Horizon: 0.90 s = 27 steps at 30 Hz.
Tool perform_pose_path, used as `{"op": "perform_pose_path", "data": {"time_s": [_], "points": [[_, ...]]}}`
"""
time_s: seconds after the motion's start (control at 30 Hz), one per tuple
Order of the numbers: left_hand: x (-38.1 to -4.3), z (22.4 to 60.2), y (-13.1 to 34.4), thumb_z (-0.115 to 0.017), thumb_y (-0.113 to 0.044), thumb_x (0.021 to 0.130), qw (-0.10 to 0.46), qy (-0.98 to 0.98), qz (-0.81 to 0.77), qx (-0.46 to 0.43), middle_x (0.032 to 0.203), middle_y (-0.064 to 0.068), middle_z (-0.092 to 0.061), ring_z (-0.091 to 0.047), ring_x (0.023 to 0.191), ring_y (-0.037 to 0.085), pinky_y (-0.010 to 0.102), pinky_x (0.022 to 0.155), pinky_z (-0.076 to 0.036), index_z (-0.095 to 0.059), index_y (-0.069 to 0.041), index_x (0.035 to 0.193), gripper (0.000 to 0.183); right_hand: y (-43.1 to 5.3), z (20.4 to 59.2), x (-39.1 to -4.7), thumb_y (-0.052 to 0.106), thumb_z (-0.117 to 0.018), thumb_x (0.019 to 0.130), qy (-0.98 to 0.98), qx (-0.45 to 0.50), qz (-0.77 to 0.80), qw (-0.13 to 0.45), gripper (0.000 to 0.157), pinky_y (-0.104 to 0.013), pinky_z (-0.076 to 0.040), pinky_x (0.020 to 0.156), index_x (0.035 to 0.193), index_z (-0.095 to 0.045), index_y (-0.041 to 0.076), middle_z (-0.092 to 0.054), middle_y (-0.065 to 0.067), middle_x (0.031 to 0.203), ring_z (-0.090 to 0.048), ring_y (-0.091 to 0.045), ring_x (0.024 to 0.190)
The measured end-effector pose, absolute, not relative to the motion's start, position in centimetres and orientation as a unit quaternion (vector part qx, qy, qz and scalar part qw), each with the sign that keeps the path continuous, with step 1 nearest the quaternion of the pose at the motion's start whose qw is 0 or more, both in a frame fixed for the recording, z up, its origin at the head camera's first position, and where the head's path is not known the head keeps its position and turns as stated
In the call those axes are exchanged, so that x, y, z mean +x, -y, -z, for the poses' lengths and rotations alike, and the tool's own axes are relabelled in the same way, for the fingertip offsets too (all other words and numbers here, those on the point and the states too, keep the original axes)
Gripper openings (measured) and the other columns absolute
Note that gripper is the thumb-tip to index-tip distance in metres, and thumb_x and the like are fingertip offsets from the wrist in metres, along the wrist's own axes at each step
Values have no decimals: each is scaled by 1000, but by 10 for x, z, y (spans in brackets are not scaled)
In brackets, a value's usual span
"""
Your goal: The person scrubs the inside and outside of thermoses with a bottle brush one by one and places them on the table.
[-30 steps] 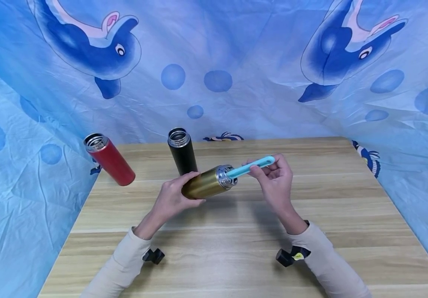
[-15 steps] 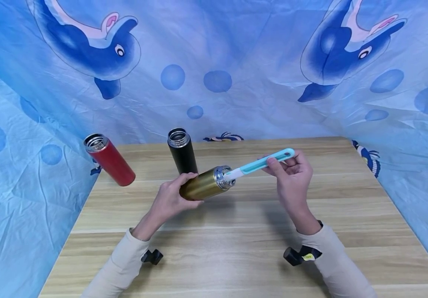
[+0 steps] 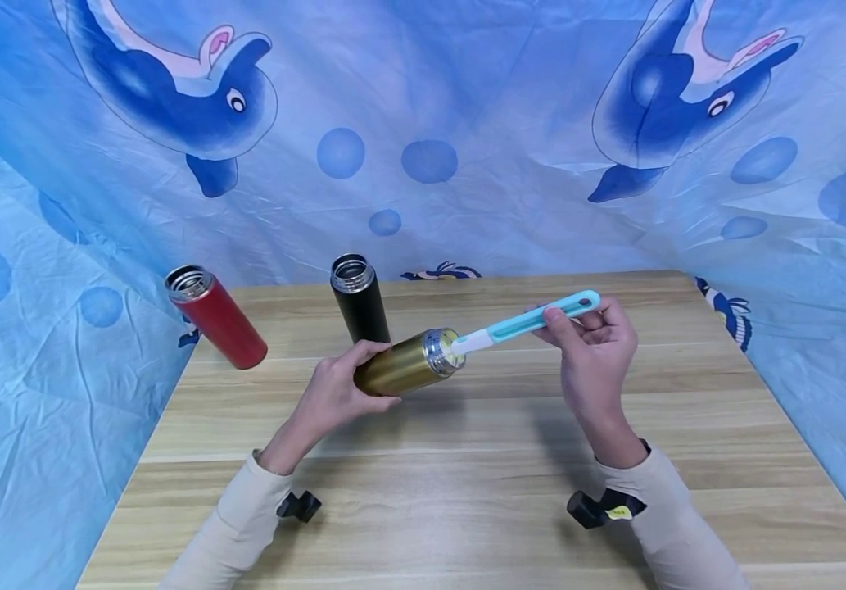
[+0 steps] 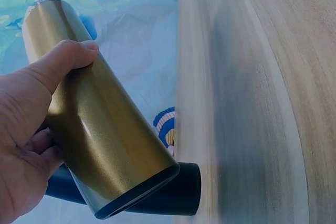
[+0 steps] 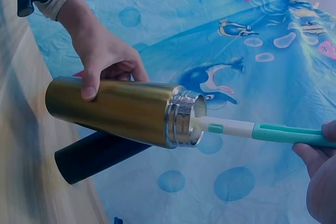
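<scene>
In the head view a gold thermos bottle [image 3: 398,367] is held tilted above the table, its uncapped steel mouth facing right. My left hand [image 3: 335,388] grips it around the lower body; in the left wrist view the thumb lies across its side. My right hand [image 3: 598,352] pinches the teal end of a bottle brush [image 3: 522,324]. The brush's white neck reaches into the bottle mouth, where something pale yellow shows; most of its head is hidden inside. The right wrist view shows the same neck entering the threaded steel rim [image 5: 185,118].
A black bottle [image 3: 360,307] stands uncapped just behind the gold one, partly covered by it. Farther left stands an uncapped red bottle [image 3: 219,319]. Both are on the wooden table [image 3: 452,508], with a blue dolphin-print cloth [image 3: 511,205] hanging behind and at the sides.
My right hand has moved right, drawing the brush partway out of the bottle, so its white neck now shows. The left hand and gold bottle have shifted only slightly left.
</scene>
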<state>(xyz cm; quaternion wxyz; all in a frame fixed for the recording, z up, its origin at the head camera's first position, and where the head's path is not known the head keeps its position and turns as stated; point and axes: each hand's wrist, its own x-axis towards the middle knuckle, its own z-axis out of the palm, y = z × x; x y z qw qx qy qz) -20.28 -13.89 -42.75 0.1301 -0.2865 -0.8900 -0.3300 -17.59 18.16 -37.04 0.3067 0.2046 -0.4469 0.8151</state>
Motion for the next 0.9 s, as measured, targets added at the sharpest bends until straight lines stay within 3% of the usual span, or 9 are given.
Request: {"op": "perform_pose_path", "data": {"time_s": [0.3, 0.9], "points": [[-203, 427, 138, -98, -25, 64, 110, 891, 339, -280, 122, 9, -74, -70, 91, 22, 41, 76, -58, -60, -14, 130, 77, -190, 365, -174, -24, -61, 87, 438, 198, -813, 328, 15, -40, -62, 71, 97, -54, -15, -73, -25, 87, -76, -35, 78], [-202, 428, 145, -97, -30, 67, 85, 902, 330, -266, 117, 11, -74, -69, 89, 22, 39, 75, -57, -65, -18, 132, 74, -201, 354, -164, -25, -58, 88, 444, 204, -803, 341, 15, -40, -61, 72, 99, -54, -17, -72, -29, 89, -76, -37, 81]]}}
